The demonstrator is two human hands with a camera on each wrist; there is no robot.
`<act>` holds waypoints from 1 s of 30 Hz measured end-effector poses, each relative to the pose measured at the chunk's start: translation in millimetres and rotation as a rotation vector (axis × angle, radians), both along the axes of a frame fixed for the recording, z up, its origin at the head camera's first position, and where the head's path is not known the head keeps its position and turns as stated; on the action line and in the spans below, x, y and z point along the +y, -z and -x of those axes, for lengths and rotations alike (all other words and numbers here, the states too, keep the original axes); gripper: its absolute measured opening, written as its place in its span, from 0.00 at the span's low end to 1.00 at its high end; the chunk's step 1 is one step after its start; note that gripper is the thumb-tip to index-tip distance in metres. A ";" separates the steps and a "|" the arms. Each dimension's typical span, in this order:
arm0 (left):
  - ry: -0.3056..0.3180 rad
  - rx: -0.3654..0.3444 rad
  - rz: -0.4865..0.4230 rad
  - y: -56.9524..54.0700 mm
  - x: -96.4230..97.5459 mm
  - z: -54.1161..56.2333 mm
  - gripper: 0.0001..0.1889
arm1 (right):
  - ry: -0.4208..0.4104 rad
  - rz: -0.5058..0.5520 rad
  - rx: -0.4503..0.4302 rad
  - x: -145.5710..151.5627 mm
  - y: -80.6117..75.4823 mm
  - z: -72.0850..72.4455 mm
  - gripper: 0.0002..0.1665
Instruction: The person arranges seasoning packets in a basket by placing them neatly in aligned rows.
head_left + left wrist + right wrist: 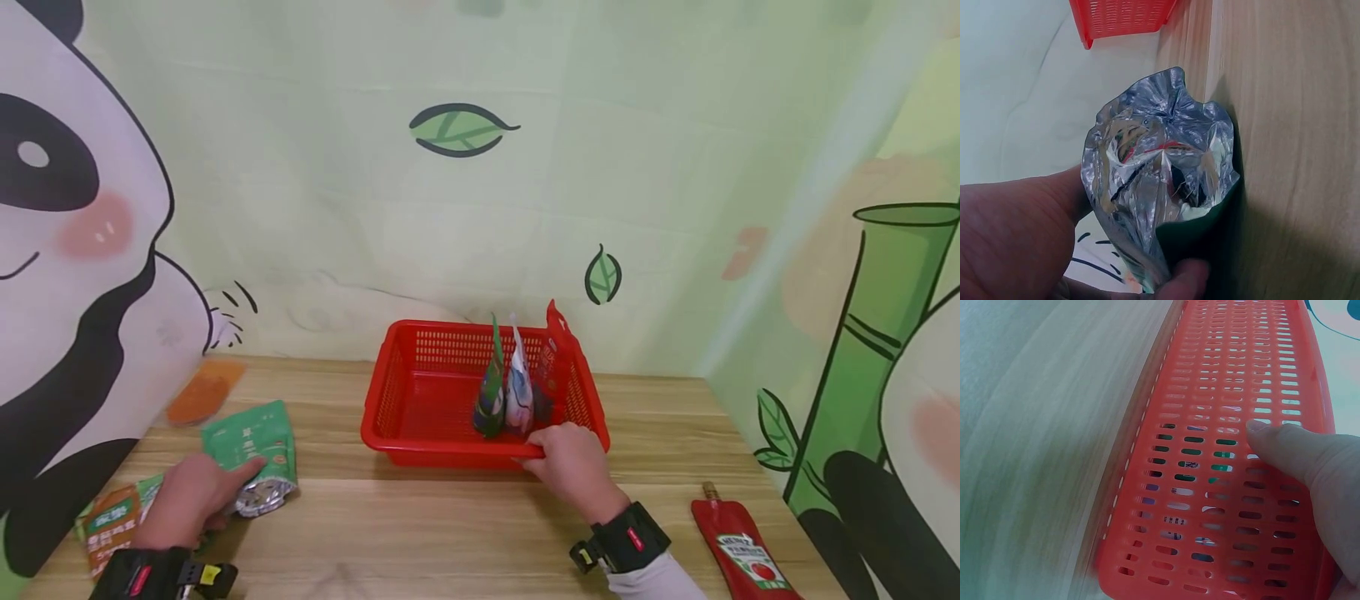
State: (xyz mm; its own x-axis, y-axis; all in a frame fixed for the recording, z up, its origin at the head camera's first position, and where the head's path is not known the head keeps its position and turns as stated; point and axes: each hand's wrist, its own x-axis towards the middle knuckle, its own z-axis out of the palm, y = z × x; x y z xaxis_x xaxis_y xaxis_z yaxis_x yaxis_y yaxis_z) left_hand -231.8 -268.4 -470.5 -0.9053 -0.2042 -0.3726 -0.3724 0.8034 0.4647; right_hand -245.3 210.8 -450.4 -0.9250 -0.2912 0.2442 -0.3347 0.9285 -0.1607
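My left hand point(191, 496) holds a green pouch point(251, 437) at the left of the table, its index finger laid along the front. In the left wrist view, the pouch's crinkled silver bottom point(1160, 156) faces the camera, with the hand around its side. My right hand point(573, 467) grips the front rim of a red plastic basket point(442, 457), thumb against the slotted outer wall. Inside, toward the basket's right, a green packet point(491, 392), a white packet point(519, 387) and a red packet point(553, 367) stand upright side by side.
An orange-and-green packet point(108, 533) lies under and beside the left forearm. A red Heinz ketchup pouch point(750, 554) with a spout lies at the front right. Behind the wooden table point(390, 533) hangs a printed panda backdrop point(322, 167).
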 end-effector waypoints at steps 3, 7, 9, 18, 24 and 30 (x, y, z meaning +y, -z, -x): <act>0.020 0.016 0.035 0.1 1.6 0.3 0.37 | 0.002 -0.002 -0.013 0.3 -0.8 -0.4 0.11; 0.044 0.042 0.095 -0.3 4.0 3.0 0.44 | 0.006 0.008 -0.037 0.2 -0.8 -0.8 0.11; 0.046 0.050 0.108 -0.5 4.9 5.4 0.47 | 0.010 0.012 -0.042 0.1 -0.3 -1.1 0.11; 0.042 0.148 0.039 2.4 13.9 13.8 0.49 | 0.014 0.022 -0.033 0.3 -0.4 -1.7 0.12; -0.008 0.155 -0.001 2.2 27.0 16.7 0.51 | 0.007 0.014 -0.035 -1.2 -1.1 -1.3 0.11; -0.061 0.158 0.018 3.5 33.5 14.9 0.53 | 0.002 0.033 -0.030 -0.4 -1.5 -1.6 0.11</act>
